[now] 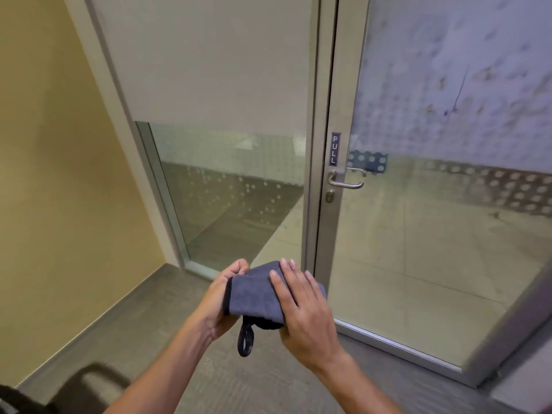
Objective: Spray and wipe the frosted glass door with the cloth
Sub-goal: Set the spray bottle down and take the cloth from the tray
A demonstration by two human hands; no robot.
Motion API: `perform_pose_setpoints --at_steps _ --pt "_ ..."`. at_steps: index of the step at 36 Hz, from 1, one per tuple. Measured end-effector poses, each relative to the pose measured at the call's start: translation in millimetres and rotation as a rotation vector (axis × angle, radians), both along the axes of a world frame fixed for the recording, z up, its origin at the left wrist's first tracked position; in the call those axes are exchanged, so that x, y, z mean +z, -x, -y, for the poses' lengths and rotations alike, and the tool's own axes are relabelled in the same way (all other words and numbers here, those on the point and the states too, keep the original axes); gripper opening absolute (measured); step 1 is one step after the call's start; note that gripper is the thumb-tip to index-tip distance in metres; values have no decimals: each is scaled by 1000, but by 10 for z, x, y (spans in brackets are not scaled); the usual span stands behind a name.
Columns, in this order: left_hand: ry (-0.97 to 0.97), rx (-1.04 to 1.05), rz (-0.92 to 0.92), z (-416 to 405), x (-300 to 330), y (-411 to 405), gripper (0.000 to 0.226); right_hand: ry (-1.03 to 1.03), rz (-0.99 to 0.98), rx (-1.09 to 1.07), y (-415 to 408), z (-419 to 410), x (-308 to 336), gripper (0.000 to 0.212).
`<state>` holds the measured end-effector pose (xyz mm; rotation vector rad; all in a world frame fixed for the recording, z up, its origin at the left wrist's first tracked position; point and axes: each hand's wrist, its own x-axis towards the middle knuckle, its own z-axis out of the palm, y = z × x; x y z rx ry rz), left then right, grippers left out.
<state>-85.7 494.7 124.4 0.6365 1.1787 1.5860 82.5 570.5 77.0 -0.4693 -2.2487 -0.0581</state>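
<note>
A folded blue-grey cloth (257, 294) with a dark hanging loop is held between both hands at low centre. My left hand (222, 297) grips its left edge from beneath, fingers curled. My right hand (304, 309) lies flat over its right half with the thumb under. The frosted glass door (448, 85) stands ahead on the right, its upper pane streaked and blotched, its lower part clear. It carries a metal lever handle (346, 182) and a PULL label (335, 149). No spray bottle is in view.
A fixed glass panel (215, 70), frosted above and clear below, stands left of the door. A yellow wall (53, 174) runs along the left. Grey carpet (167, 318) covers the floor. A dark chair arm (89, 380) shows at the bottom left.
</note>
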Motion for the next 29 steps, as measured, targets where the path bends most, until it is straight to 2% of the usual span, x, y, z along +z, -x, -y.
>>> perform_pose_setpoints --at_steps 2,4,7,9,10,13,15,17,20,22,26,29 --pt "-13 -37 7 -114 7 83 34 27 -8 -47 104 -40 20 90" --pt "-32 -100 30 -241 9 183 37 32 -79 -89 225 -117 17 88" --pt "-53 -172 3 -421 60 369 37 -26 -199 -131 385 -298 32 63" --pt "-84 -202 -26 -508 110 519 22 -109 -226 -145 461 -421 62 38" --pt "-103 -221 -9 -534 129 604 15 -135 -223 -152 490 -472 93 34" --pt "-95 -354 160 -666 132 923 54 -194 -193 -137 551 -631 168 37" --pt "-57 -447 222 -781 138 1071 60 -234 -170 -113 563 -746 196 35" --pt "-16 -499 138 -926 138 1147 58 -285 -129 -97 569 -860 188 31" --pt "29 -575 -143 -1161 120 1099 79 -316 -36 -79 553 -997 158 40" --pt "38 -659 -272 -1309 91 1025 86 -327 3 -93 504 -1080 144 36" --pt "40 -740 -378 -1592 86 908 56 -369 41 -160 314 -1267 110 34" --pt "26 -773 -443 -1811 122 797 47 -404 77 -213 128 -1424 107 36"
